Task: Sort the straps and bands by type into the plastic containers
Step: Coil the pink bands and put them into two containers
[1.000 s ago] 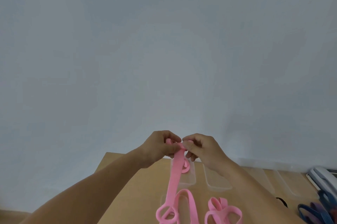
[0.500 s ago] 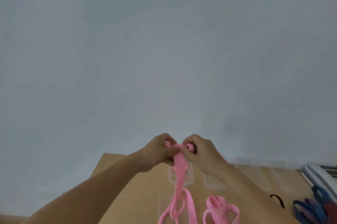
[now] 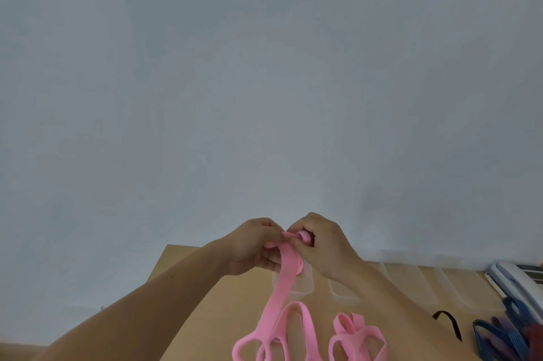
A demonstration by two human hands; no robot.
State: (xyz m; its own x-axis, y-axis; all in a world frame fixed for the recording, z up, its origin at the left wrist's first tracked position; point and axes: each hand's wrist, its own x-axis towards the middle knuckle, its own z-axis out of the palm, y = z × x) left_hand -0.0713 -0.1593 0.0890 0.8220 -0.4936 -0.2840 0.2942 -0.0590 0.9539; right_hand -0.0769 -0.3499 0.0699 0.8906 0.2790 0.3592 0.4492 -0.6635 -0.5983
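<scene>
A long pink band (image 3: pixel 284 281) hangs from both hands above a wooden table (image 3: pixel 211 310). My left hand (image 3: pixel 255 246) pinches its upper end. My right hand (image 3: pixel 321 246) grips the end, which is rolled into a small coil between its fingers. The band's lower loops lie on the table near the front edge. Another pink band (image 3: pixel 357 337) lies coiled to the right of them. Behind my hands a clear plastic container (image 3: pixel 307 282) holds a pink roll, mostly hidden.
More clear containers (image 3: pixel 342 294) stand in a row toward the right along the grey wall. A black strap (image 3: pixel 448 322) and blue bands (image 3: pixel 496 337) lie at the right. A white device (image 3: pixel 517 277) sits at the far right edge.
The hands have stayed together at the band's top end, and the rolled coil in my right hand has grown. The hanging part has drawn upward, with less of it on the table.
</scene>
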